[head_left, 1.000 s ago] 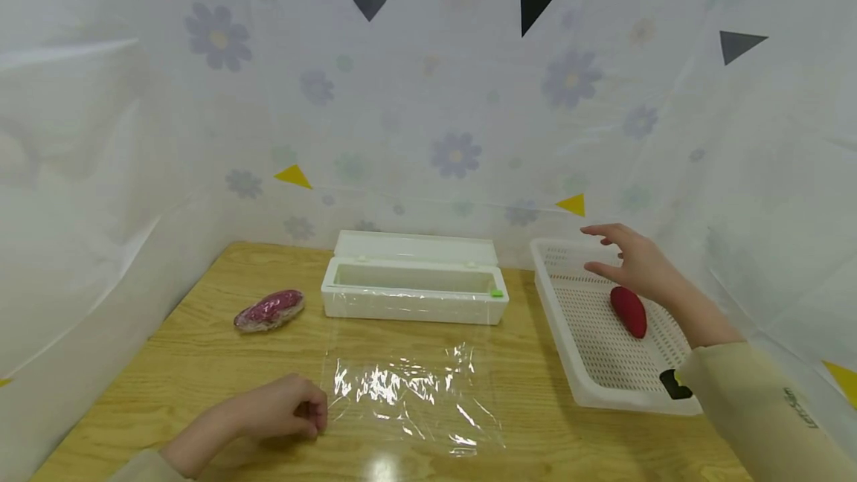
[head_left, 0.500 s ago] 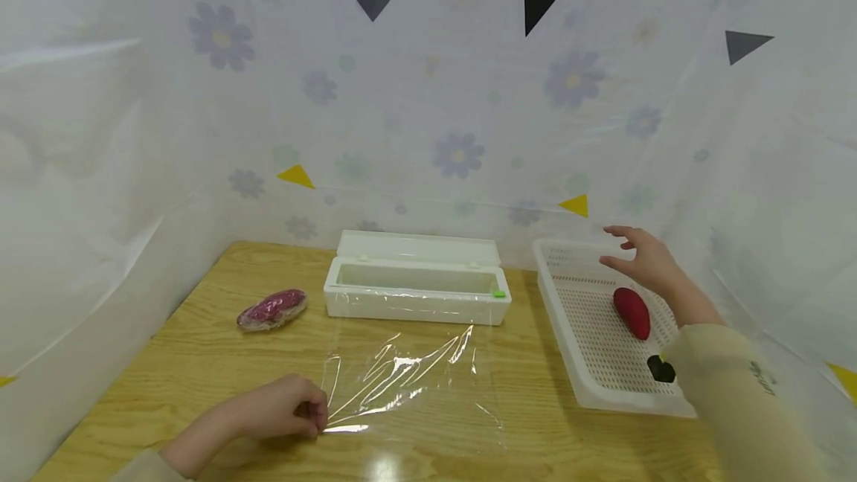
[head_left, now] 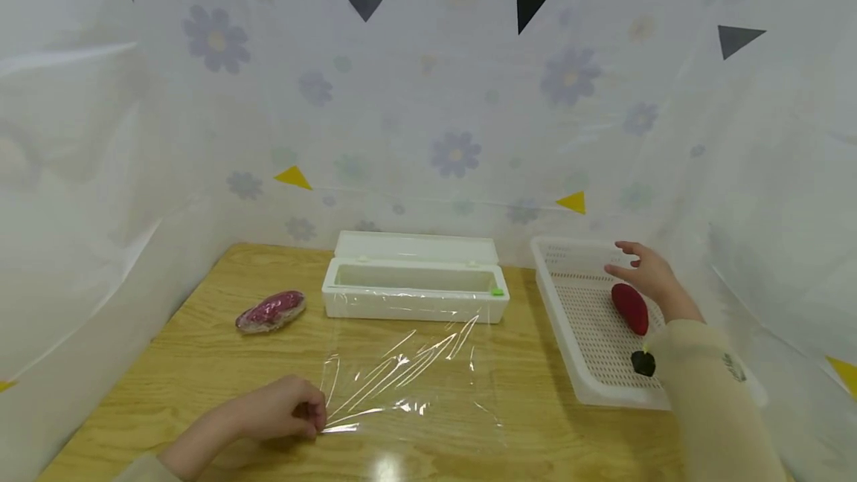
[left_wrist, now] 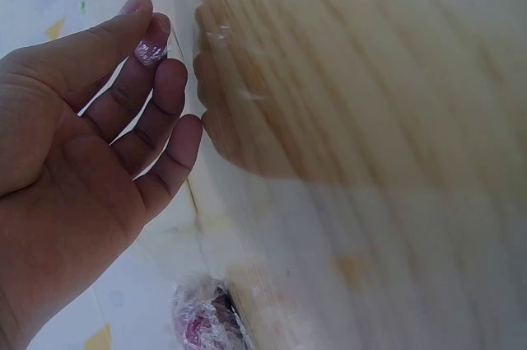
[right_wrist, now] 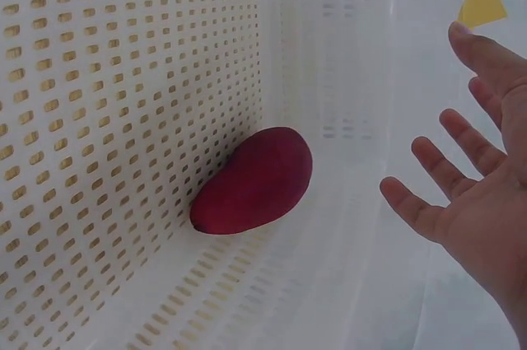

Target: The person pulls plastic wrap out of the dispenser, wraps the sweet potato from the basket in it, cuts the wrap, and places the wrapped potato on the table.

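My left hand (head_left: 284, 407) pinches the near left corner of a sheet of cling film (head_left: 408, 385) between thumb and index finger. From there the clear sheet runs back over the wooden table to a white cling film box (head_left: 415, 307) with its lid up. In the left wrist view, film glints at the fingertips (left_wrist: 152, 47). Over the white basket (head_left: 569, 341), my right hand (head_left: 652, 277) is spread and holds nothing. Close below it lies a smooth, dark red, mango-shaped fruit (right_wrist: 255, 181), resting on the perforated basket floor.
A similar purplish-red piece wrapped in film (head_left: 271, 311) lies on the table (head_left: 201, 363) to the left of the box. A green slider (head_left: 497, 292) sits on the box's front edge. A flower-printed curtain (head_left: 402, 95) surrounds the table's back and sides.
My right hand has moved a little to the right and lower over the basket, toward the red fruit. The left hand stays at the film's corner, and creases across the sheet have shifted.
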